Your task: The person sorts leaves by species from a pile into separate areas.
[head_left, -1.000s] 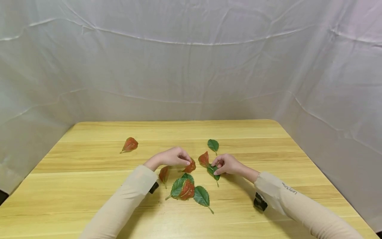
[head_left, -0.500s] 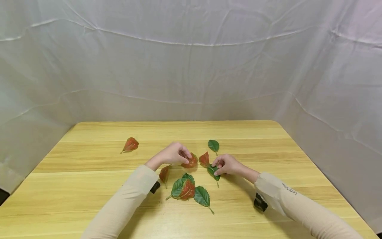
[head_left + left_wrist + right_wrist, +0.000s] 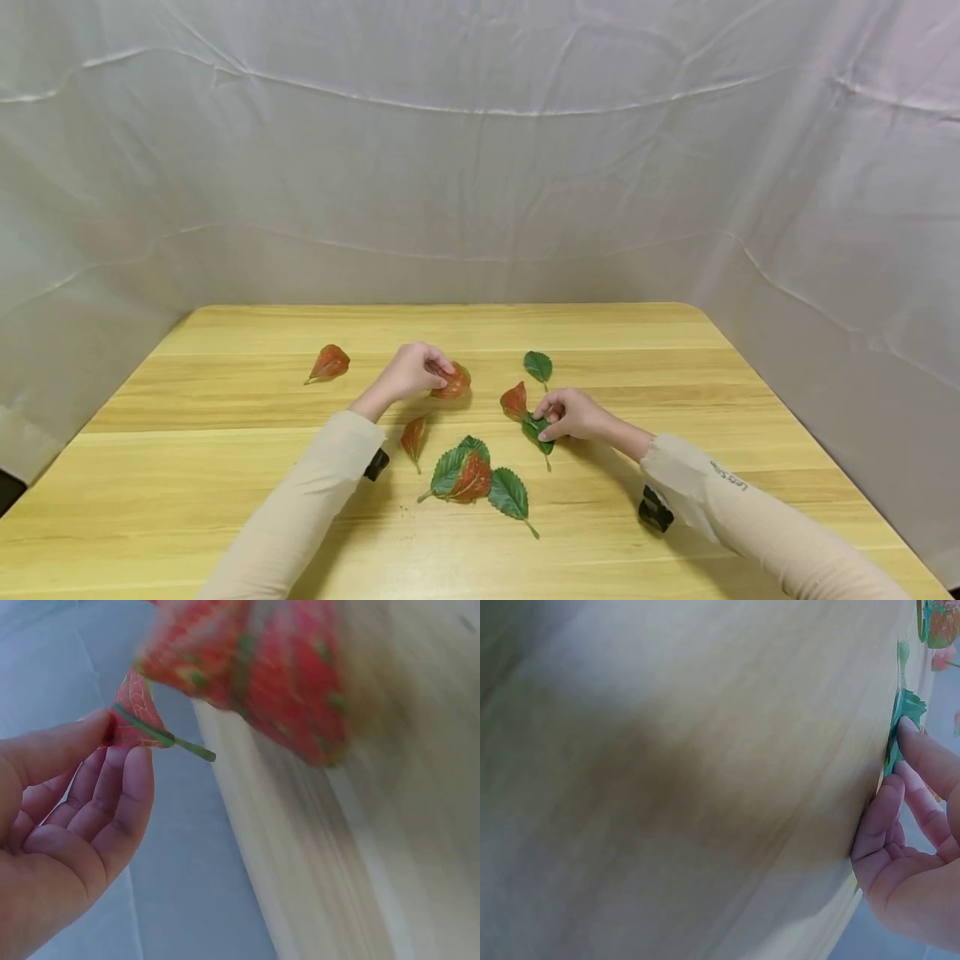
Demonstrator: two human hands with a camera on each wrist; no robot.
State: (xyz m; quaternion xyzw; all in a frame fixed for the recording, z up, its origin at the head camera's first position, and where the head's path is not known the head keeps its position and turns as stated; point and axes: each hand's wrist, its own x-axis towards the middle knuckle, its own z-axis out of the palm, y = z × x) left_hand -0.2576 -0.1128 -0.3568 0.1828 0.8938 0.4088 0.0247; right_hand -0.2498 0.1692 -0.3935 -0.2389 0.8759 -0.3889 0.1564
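My left hand [image 3: 411, 371] pinches a red artificial leaf [image 3: 456, 382] by its edge, thumb against fingertips. In the left wrist view that red leaf [image 3: 139, 709] shows a green stem pointing right. My right hand [image 3: 576, 415] holds a green leaf [image 3: 536, 430] between thumb and fingers, low at the table. The right wrist view shows the green leaf [image 3: 910, 706] under my thumb, its lower part hidden by the fingers. A red leaf [image 3: 513, 401] lies against the far end of the green one. Below my left hand is another red leaf [image 3: 412, 437].
Front and centre on the wooden table [image 3: 247, 467], a red leaf [image 3: 472, 477] overlaps green leaves [image 3: 447, 472]. Beside them lies a green leaf [image 3: 508, 493]. Another green leaf [image 3: 537, 365] is farther back, and a red leaf [image 3: 328, 362] lies far left. Grey sheeting [image 3: 480, 183] surrounds the table.
My left hand has carried the pinched red leaf back and to the left, away from the right hand. My right hand has stayed in place on the green leaf.
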